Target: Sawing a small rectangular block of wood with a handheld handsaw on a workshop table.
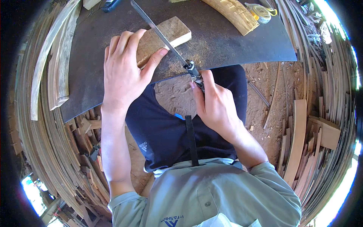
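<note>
In the head view, the person's left hand has its grip spread over the left part of a rectangular wooden block, fingers across its top and thumb along the near side, pinching it down against the dark desk. The right hand is curled tightly around the dark handle of a hand saw, thumb and forefinger pressed on it just beyond the desk's near edge. The saw's narrow metal blade runs from that handle up and to the left, across the block and just beside the left thumb; whether its teeth have bitten into the wood cannot be told from this angle. Pale sawdust is scattered on the desk, mostly to the right of the block and below it. At the upper right, a clear-cased tape measure with yellow parts inside lies near the end of a curved piece of wood. At the upper left, a blue and black object is cut off by the frame, and long wooden pieces rest along the desk's left side, reaching past its edge. Stacked wooden strips line both sides of the earthen floor. The buttoned chest pocket on the person's grey-green shirt lies flat; its contents are hidden.
</note>
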Action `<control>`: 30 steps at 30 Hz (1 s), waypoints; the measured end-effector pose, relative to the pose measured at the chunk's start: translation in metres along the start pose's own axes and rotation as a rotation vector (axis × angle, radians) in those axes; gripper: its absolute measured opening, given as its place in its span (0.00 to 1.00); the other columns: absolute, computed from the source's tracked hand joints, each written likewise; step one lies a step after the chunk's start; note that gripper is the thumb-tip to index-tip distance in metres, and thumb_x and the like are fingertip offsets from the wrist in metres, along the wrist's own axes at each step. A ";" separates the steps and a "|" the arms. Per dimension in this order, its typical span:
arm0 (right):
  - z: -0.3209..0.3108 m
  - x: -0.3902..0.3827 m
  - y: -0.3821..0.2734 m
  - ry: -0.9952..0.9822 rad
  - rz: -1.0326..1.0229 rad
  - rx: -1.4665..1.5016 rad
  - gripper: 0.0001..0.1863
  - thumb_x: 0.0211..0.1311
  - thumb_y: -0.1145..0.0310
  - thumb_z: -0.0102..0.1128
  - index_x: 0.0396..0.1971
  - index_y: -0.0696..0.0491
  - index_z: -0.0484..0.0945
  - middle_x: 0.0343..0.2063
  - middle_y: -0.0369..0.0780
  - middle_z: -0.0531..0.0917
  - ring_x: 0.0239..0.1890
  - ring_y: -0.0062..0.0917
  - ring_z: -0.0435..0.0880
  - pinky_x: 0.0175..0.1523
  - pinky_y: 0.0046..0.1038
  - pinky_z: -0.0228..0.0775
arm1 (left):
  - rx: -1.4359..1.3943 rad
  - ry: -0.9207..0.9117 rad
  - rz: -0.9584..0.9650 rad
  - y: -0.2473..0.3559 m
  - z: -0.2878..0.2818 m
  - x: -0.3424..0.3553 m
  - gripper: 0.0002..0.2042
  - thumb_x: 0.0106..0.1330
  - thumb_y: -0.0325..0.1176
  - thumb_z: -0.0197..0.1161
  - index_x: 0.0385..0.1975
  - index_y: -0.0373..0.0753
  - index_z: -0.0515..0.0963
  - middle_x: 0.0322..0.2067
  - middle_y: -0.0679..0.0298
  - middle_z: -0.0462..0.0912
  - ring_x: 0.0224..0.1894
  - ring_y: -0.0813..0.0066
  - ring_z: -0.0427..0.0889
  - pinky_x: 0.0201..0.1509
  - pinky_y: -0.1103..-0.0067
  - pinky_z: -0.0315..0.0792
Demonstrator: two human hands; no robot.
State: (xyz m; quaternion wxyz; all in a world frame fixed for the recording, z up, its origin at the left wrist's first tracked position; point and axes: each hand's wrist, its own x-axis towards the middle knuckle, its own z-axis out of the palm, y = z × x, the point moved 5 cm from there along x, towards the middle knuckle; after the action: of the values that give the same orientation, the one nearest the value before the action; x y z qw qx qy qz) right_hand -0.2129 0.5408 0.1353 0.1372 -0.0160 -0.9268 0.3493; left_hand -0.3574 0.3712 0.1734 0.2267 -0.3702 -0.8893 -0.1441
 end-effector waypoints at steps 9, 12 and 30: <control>-0.002 0.000 -0.004 0.008 -0.007 -0.052 0.12 0.78 0.65 0.60 0.45 0.56 0.68 0.16 0.47 0.81 0.18 0.46 0.85 0.21 0.43 0.74 | 0.010 0.002 -0.004 0.000 -0.001 0.000 0.33 0.70 0.61 0.70 0.57 0.33 0.81 0.48 0.56 0.84 0.54 0.59 0.83 0.60 0.61 0.76; -0.002 -0.003 -0.006 -0.014 0.029 -0.067 0.11 0.79 0.65 0.59 0.45 0.55 0.68 0.19 0.47 0.83 0.20 0.46 0.86 0.21 0.43 0.75 | 0.009 0.012 0.013 0.000 -0.001 0.000 0.33 0.70 0.61 0.71 0.57 0.32 0.81 0.48 0.56 0.84 0.54 0.58 0.83 0.60 0.61 0.76; 0.002 -0.019 -0.003 -0.105 0.144 -0.020 0.12 0.75 0.72 0.60 0.51 0.57 0.69 0.27 0.49 0.84 0.25 0.48 0.86 0.27 0.45 0.76 | 0.012 -0.024 0.092 0.002 -0.004 0.008 0.31 0.67 0.53 0.75 0.59 0.34 0.80 0.47 0.54 0.82 0.52 0.53 0.83 0.58 0.58 0.76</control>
State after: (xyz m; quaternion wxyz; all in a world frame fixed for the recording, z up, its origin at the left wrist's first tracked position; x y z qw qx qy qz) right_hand -0.1951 0.5347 0.1316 0.0626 -0.0657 -0.9327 0.3492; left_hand -0.3596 0.3754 0.1810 0.2245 -0.4111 -0.8748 -0.1236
